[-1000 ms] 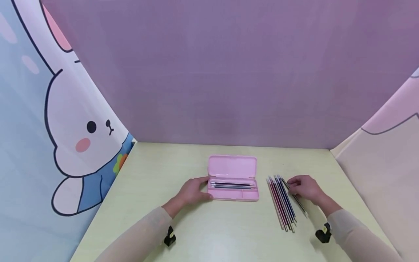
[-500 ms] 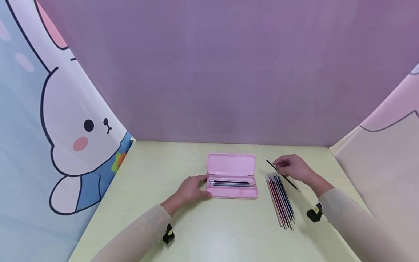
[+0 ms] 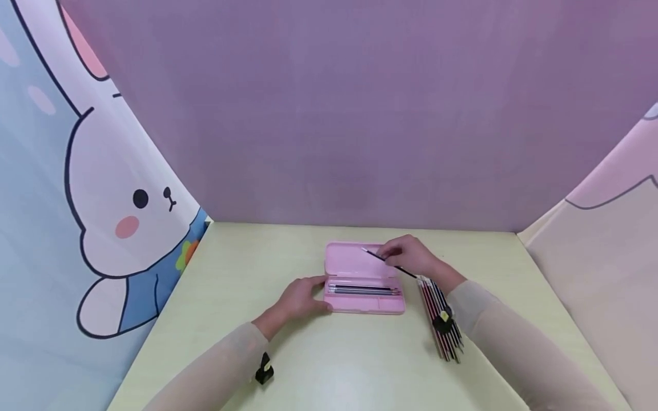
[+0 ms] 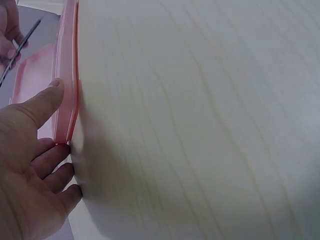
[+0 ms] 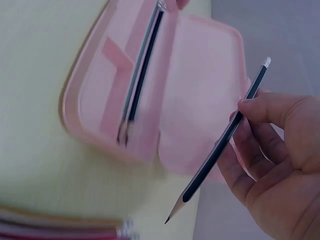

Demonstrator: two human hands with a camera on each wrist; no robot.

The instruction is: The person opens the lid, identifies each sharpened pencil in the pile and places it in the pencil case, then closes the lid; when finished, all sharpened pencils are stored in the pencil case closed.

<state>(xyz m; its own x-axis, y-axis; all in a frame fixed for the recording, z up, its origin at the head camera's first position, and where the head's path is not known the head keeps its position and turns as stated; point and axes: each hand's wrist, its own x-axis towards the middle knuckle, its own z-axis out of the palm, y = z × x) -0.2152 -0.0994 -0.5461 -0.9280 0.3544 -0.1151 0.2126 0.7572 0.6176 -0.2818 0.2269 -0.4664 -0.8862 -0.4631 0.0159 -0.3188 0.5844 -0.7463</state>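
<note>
A pink pencil case (image 3: 341, 304) lies with its lid raised back, and a few pencils (image 3: 362, 290) rest in its long compartment. My left hand (image 3: 299, 298) holds the case's left end, thumb (image 4: 50, 100) along the front wall and fingers around the end. Over the lid, my right hand (image 3: 413, 256) pinches a dark striped pencil (image 5: 212, 155) between thumb and fingers. That pencil is tilted, its white-tipped end up to the left and its sharpened point down to the right. It appears to be raised above the case.
To the right of the case lies a bundle of pencils (image 3: 437, 331), red and dark, partly hidden by my right wrist's camera (image 3: 443, 321). A pale wood-look table (image 3: 308, 365) carries everything. A purple panel (image 3: 360, 114) stands behind, with printed cloth (image 3: 139, 240) at the left.
My right hand has picked the dark pencil up from beside the bundle and carried it left, over the case's lid. The left hand has stayed at the case's left end.
</note>
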